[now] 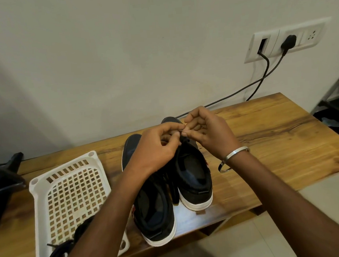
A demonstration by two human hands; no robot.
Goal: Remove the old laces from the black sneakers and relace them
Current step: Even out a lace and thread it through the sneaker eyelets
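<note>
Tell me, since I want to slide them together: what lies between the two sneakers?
Head view: loose black laces hang between the left sneaker and right sneaker.

One head-worn wide-angle camera looks forward and down from above the person's arms. It faces a wall (118,51) and sits close over the wooden surface (277,140), whose far edge meets that wall. Straight lines bow toward the picture's edges.
</note>
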